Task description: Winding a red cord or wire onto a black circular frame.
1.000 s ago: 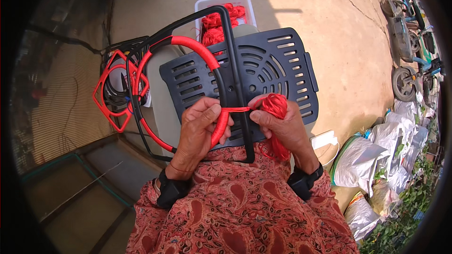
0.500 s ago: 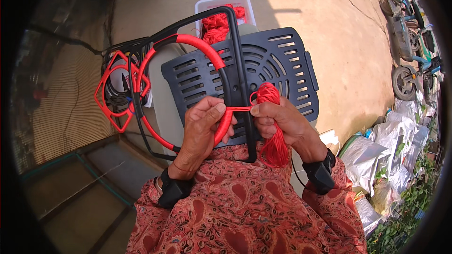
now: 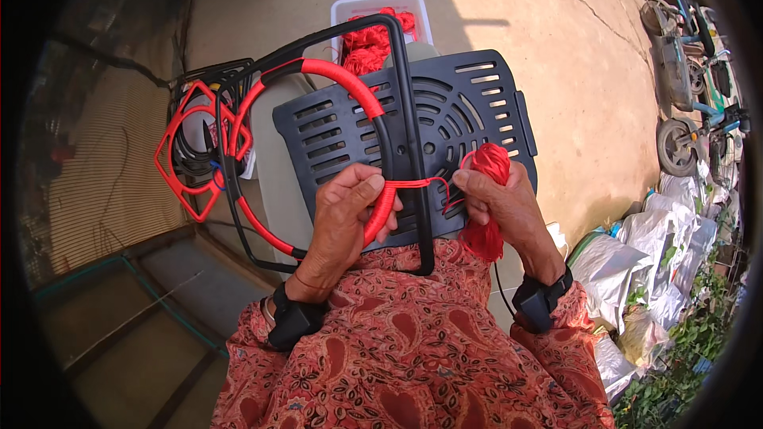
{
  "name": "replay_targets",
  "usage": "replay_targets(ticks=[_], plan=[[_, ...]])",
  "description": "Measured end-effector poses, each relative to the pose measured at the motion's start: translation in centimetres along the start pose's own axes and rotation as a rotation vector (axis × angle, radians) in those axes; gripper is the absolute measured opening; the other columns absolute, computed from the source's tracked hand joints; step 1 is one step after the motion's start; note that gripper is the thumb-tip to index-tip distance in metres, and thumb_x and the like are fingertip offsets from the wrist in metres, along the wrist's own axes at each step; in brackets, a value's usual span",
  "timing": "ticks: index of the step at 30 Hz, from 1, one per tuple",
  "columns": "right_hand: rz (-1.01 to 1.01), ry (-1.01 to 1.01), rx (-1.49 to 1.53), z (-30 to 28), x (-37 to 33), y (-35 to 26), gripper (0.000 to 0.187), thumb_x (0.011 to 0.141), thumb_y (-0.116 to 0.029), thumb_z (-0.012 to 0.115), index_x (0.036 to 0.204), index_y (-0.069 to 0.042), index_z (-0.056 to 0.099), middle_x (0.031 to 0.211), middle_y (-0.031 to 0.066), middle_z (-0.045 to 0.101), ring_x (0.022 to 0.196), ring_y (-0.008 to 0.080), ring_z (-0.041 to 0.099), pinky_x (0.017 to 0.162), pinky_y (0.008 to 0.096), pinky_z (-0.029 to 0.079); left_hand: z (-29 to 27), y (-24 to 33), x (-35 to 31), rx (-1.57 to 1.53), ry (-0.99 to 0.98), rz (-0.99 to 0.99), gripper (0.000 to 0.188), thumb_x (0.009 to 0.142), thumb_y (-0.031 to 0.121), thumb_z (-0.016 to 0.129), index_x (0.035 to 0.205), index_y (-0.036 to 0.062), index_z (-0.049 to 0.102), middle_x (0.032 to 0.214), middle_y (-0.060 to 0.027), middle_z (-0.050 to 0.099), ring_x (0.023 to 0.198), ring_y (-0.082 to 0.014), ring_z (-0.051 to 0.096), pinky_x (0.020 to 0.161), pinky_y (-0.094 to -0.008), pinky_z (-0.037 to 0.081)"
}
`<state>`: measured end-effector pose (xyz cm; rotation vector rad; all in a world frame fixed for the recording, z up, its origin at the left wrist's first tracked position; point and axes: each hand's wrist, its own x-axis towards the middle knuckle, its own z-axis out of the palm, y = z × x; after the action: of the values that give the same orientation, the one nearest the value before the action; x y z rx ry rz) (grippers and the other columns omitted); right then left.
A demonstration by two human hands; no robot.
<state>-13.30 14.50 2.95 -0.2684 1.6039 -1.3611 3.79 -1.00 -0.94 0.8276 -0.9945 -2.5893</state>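
A dark metal frame (image 3: 407, 103) with a ring in it rests across my lap. Red cord (image 3: 338, 78) is wound tightly round parts of the ring, leaving bare dark stretches between. My left hand (image 3: 350, 206) is closed on the ring's near right side, thumb and fingers pinching the end of the wrapped part. From there a short red strand (image 3: 421, 183) runs right, passing the frame's straight bar, and slackens into a loose loop. My right hand (image 3: 501, 202) is closed round a red cord bundle (image 3: 491, 163), whose tail hangs below the fingers.
A slotted dark plastic seat (image 3: 465, 103) lies beyond the frame. Behind it stands a white bin (image 3: 421, 12) of red cord. Left are a red-wrapped frame piece (image 3: 171, 139) and dark coils. White sacks (image 3: 620, 266) and parked two-wheelers (image 3: 679, 143) line the right.
My right hand has moved right with the cord bundle, away from the ring. The strand, taut before, now hangs in a loose loop. My left hand stays on the ring.
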Motion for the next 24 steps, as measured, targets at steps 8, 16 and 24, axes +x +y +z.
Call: replay_targets(ticks=[8, 16, 24], plan=[[-0.006, 0.028, -0.052, 3.1, 0.1, 0.3, 0.025, 0.088, -0.022, 0.070, 0.075, -0.007, 0.055, 0.054, -0.0028, 0.047, 0.045, 0.0065, 0.043, 0.043, 0.0229, 0.033, 0.0, 0.0, 0.3, 0.023, 0.007, -0.010, 0.018, 0.097, 0.016, 0.056, 0.102, -0.0013, 0.054, 0.077, -0.0167, 0.065, 0.053, -0.0182, 0.062, 0.041, -0.0250, 0.046], [0.258, -0.008, 0.290, 3.2, 1.0, 0.2, 0.020, 0.085, -0.011, 0.067, 0.068, -0.005, 0.058, 0.057, 0.0007, 0.052, 0.044, 0.0086, 0.048, 0.040, 0.0248, 0.036, 0.1, -0.5, 0.5, 0.054, 0.053, 0.009, 0.016, 0.096, 0.014, 0.056, 0.101, -0.0009, 0.055, 0.077, -0.0183, 0.065, 0.052, -0.0205, 0.062, 0.040, -0.0275, 0.047], [0.290, 0.053, 0.219, 3.5, 1.5, -0.3, 0.021, 0.083, -0.008, 0.066, 0.066, -0.006, 0.055, 0.056, 0.0005, 0.051, 0.043, 0.0093, 0.047, 0.039, 0.0252, 0.036, 0.1, -0.8, 0.8, 0.070, 0.064, 0.011, 0.019, 0.095, 0.015, 0.058, 0.102, -0.0017, 0.055, 0.077, -0.0166, 0.066, 0.052, -0.0178, 0.062, 0.040, -0.0253, 0.046]])
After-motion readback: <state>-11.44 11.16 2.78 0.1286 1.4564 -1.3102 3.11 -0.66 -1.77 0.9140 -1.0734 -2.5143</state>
